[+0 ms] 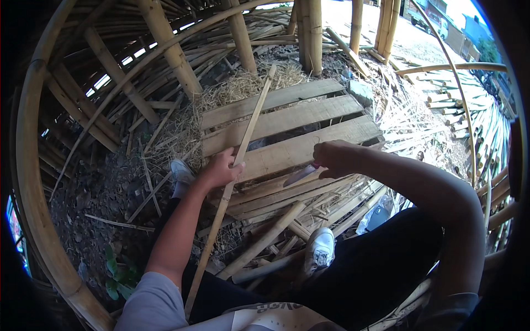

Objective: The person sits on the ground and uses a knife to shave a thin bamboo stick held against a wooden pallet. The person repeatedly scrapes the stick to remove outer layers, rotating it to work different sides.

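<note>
A: Where is the bamboo strip (238,160) now?

B: It slants from near the person's lap up over the wooden pallet (287,118), its far tip close to the straw (232,88). The left hand (221,170) is wrapped around its middle.

A: And the other hand?

B: The right hand (334,157) is clenched on a knife (301,175), blade pointing toward the strip but apart from it. The two hands are well apart.

A: How far along does the work look?

B: Hard to judge. Many split bamboo pieces (287,220) lie by the white shoe (320,248), so some seems done, but the blade is off this strip.
</note>
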Tool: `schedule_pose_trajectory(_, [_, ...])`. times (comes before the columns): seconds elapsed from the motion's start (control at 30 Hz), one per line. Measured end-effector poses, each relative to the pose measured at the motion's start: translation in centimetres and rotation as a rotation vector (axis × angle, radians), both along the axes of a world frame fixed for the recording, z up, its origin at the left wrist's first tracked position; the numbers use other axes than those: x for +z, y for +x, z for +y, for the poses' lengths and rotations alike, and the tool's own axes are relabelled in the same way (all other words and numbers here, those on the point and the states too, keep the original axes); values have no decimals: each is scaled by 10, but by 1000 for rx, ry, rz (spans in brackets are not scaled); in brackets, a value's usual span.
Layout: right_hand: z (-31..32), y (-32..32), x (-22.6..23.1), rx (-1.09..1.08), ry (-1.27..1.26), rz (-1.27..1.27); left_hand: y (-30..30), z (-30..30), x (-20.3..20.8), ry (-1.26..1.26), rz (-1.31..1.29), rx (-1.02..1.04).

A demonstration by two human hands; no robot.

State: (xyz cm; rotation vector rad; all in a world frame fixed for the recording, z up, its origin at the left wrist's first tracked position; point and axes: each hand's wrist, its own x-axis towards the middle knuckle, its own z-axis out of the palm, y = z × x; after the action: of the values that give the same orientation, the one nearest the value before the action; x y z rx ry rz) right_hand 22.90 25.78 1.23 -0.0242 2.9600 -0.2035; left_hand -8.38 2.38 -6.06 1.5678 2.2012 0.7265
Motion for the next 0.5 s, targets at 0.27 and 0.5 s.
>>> schedule_pose_trajectory(0.27, [-8,-9,-46,13,141,255,28,17,20,-81,-131,153])
schedule_pose_trajectory(0.5, [-45,-26,-57,-31,116,133,7,29,3,0,-402,197])
